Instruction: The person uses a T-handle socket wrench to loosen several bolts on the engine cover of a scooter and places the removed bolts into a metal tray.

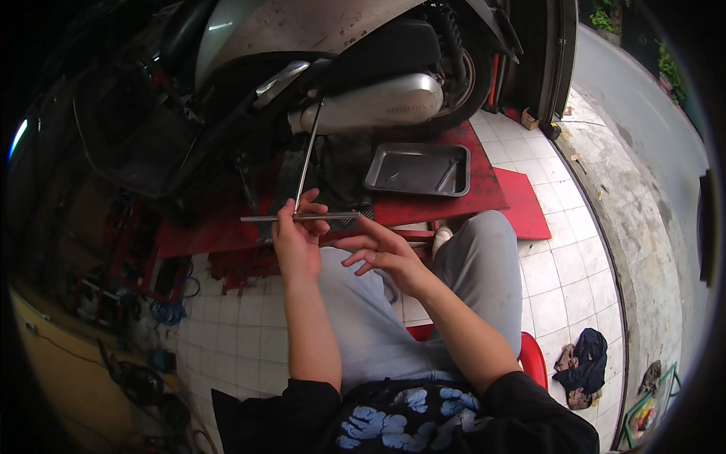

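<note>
A long metal T-handle wrench [306,160] runs from the scooter's silver side housing [370,102], where its far end rests, down to its crossbar. My left hand [301,231] grips the wrench at the junction with the crossbar, fingers curled around it. My right hand [386,257] is just below the crossbar's right end, fingers apart and loosely bent; its index fingertip is at that end, touching or very close. Above my hands is the dark underside and body of the scooter [272,38].
A metal tray [416,189] with small tools sits on a red platform [491,189]. I sit on a red stool [534,356] on white tiles. Crumpled cloth [581,367] lies at right, near the doorway edge and street [650,136]. Blue hose [168,310] lies at left.
</note>
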The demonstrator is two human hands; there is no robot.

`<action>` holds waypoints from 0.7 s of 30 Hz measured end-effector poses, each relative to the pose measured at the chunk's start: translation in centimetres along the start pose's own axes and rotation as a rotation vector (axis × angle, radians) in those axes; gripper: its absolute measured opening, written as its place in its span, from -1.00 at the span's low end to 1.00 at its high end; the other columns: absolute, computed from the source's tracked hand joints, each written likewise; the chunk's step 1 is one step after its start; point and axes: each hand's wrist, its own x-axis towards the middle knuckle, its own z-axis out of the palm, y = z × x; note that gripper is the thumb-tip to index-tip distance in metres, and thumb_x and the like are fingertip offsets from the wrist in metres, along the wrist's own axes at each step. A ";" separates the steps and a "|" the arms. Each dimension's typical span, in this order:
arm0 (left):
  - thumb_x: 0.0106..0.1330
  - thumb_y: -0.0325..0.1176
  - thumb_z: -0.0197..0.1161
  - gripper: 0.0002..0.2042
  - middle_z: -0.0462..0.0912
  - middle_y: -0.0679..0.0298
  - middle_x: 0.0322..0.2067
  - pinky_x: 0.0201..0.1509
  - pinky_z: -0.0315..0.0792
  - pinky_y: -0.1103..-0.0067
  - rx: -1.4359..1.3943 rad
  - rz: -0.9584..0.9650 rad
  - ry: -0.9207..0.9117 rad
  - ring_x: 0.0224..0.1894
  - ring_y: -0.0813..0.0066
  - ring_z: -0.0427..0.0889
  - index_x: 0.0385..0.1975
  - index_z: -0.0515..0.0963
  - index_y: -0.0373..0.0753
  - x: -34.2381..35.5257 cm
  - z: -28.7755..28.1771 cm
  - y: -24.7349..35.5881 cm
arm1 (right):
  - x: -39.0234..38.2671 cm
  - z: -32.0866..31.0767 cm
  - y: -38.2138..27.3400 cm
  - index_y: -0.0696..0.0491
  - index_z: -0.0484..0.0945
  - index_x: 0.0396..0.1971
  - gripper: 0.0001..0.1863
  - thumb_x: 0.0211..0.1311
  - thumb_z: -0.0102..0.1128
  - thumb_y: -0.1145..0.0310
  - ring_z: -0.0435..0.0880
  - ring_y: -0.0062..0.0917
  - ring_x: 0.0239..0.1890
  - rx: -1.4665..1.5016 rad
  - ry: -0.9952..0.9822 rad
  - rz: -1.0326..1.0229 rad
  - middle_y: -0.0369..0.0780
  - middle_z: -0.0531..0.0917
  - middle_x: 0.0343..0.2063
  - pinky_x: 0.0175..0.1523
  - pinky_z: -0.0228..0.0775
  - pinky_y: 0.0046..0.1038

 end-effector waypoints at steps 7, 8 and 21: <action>0.54 -0.18 -0.03 -0.58 0.73 0.10 -0.37 -0.42 0.53 0.63 -0.010 -0.009 -0.032 -0.57 0.53 0.60 0.00 0.54 -0.49 0.3 -0.7 0.1 | 0.0 0.3 0.1 0.09 -0.09 0.55 -0.10 0.33 0.18 0.25 0.67 -0.37 0.03 -0.008 -0.012 0.010 0.02 0.56 0.20 0.06 0.50 -0.40; 0.55 -0.18 -0.04 -0.58 0.73 0.10 -0.36 -0.41 0.53 0.63 -0.009 -0.018 -0.037 -0.57 0.53 0.61 0.01 0.54 -0.49 0.5 -0.9 -0.1 | 0.0 0.3 0.1 0.09 -0.09 0.55 -0.10 0.33 0.18 0.25 0.67 -0.37 0.03 -0.012 -0.008 0.014 0.03 0.56 0.20 0.06 0.50 -0.40; 0.43 0.23 0.02 -0.24 0.59 0.28 -0.25 -0.22 0.39 0.65 -0.340 -0.081 -0.273 -0.35 0.61 0.45 0.22 0.39 -0.47 1.8 -2.0 -1.4 | 0.2 0.1 0.4 0.07 -0.09 0.55 -0.08 0.31 0.20 0.22 0.67 -0.38 0.03 -0.041 -0.029 0.001 0.00 0.57 0.19 0.04 0.51 -0.42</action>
